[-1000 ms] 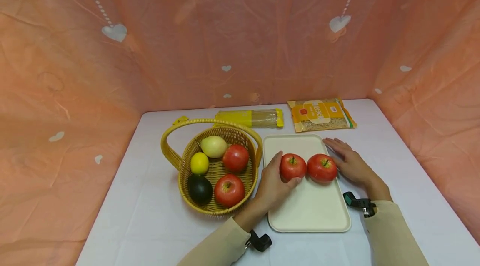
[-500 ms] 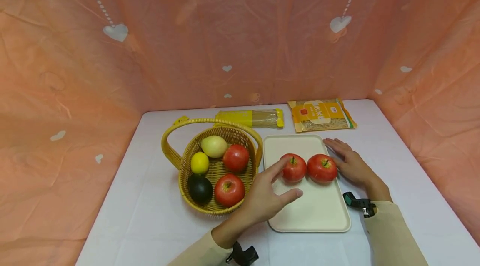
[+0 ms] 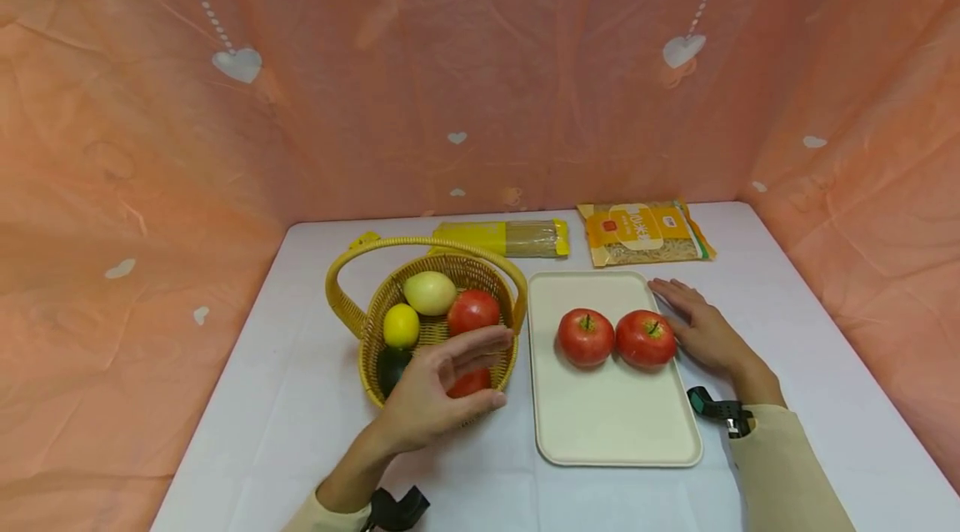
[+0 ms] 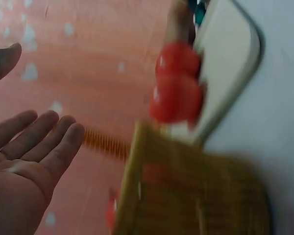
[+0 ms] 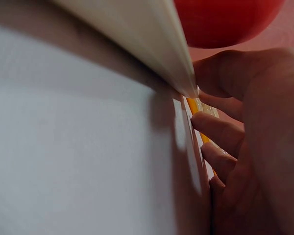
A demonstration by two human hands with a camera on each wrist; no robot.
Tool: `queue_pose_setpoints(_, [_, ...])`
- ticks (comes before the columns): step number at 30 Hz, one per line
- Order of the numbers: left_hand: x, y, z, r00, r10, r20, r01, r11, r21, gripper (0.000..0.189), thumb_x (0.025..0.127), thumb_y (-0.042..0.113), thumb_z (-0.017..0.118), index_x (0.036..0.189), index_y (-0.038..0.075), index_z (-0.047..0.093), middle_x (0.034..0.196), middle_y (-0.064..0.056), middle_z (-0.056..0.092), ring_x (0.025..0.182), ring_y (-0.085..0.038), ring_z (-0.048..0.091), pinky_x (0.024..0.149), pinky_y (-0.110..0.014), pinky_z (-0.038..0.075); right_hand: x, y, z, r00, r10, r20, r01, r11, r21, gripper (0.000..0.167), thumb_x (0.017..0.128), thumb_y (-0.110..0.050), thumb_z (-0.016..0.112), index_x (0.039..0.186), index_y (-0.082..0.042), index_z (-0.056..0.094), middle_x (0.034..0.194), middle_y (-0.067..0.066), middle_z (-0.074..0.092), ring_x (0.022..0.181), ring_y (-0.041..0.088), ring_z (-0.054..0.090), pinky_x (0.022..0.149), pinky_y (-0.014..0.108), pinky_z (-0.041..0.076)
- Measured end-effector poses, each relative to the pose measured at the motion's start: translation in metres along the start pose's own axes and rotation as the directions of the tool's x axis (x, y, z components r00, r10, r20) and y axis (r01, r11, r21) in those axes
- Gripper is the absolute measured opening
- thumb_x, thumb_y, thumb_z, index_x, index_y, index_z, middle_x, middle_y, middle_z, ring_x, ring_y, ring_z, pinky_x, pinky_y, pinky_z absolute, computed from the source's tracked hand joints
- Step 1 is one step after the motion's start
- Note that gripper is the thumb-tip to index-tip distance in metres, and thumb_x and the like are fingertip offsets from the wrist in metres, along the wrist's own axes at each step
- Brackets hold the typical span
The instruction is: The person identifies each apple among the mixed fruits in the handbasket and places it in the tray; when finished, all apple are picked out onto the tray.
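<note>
Two red apples [image 3: 586, 338] sit side by side on the cream tray [image 3: 618, 432], toward its far half. My left hand [image 3: 435, 394] hovers over the near right part of the wicker basket [image 3: 367, 378], fingers spread and nothing held; it covers part of an apple and a dark avocado. In the left wrist view, the left palm [image 4: 19, 171] shows bare beside the blurred basket. My right hand [image 3: 708, 336] rests along the tray's right edge, its thumb at the rim in the right wrist view and its other fingers [image 5: 220, 129] extended on the white cloth.
Inside the basket lie a pale yellow-green fruit [image 3: 430, 293], a yellow lemon [image 3: 401, 325], a dark avocado [image 3: 392, 367] and red apples [image 3: 473, 311]. Behind stand a yellow noodle packet [image 3: 498, 238] and an orange-yellow bag [image 3: 645, 233]. The basket's tall handle [image 3: 420, 241] arches over it.
My left hand has let go of the left apple and moved left, away from the tray to above the basket. The apple stays on the tray. My right hand has stayed put.
</note>
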State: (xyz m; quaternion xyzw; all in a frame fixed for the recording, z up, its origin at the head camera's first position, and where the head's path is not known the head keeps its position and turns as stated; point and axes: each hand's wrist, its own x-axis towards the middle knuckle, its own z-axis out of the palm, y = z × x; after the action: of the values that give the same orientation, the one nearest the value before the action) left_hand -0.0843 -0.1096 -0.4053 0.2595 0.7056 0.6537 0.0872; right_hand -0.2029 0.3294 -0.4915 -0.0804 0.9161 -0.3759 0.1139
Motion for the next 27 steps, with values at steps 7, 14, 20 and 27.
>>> queue_pose_setpoints(7, [-0.02,-0.014,-0.042,0.995,-0.022,-0.094,0.031,0.995,0.091,0.06,0.097,0.003,0.081,0.154,0.002,0.06,0.153,-0.027,0.062,0.141,-0.035,0.064,0.117,-0.044,0.054,-0.001,0.001,0.0,1.0,0.001,0.001,-0.001,1.0,-0.002,0.067,0.113,-0.032,0.058,0.173,-0.015,0.035,0.18,0.024,0.022,0.168,0.052,0.006,0.123,0.087,0.012])
queue_pose_setpoints(14, [-0.027,-0.023,-0.058,0.99,-0.131,-0.057,0.14,0.967,0.211,0.064,0.097,0.013,0.084,0.154,0.0,0.059,0.153,-0.025,0.063,0.138,-0.043,0.065,0.117,-0.054,0.051,-0.001,-0.001,0.0,1.0,0.001,-0.003,-0.001,1.0,-0.008,0.067,0.112,-0.033,0.06,0.172,-0.015,0.037,0.18,0.023,0.023,0.168,0.051,0.007,0.123,0.087,0.013])
queue_pose_setpoints(20, [-0.022,-0.027,-0.057,0.979,-0.203,-0.023,0.198,0.916,0.348,0.069,0.094,0.016,0.088,0.155,-0.001,0.059,0.155,-0.022,0.062,0.136,-0.037,0.068,0.116,-0.049,0.054,-0.001,0.0,0.0,1.0,-0.001,-0.006,0.001,1.0,0.001,0.067,0.111,-0.029,0.061,0.172,-0.015,0.037,0.18,0.024,0.023,0.168,0.052,0.007,0.123,0.087,0.012])
queue_pose_setpoints(27, [-0.012,-0.026,-0.051,0.973,-0.229,0.032,0.158,0.76,0.63,0.068,0.09,0.015,0.09,0.151,0.005,0.063,0.15,-0.009,0.068,0.137,-0.03,0.065,0.116,-0.055,0.054,0.001,0.001,0.001,1.0,0.008,-0.003,-0.008,1.0,0.002,0.067,0.111,-0.03,0.061,0.172,-0.017,0.037,0.181,0.023,0.022,0.168,0.052,0.007,0.123,0.087,0.012])
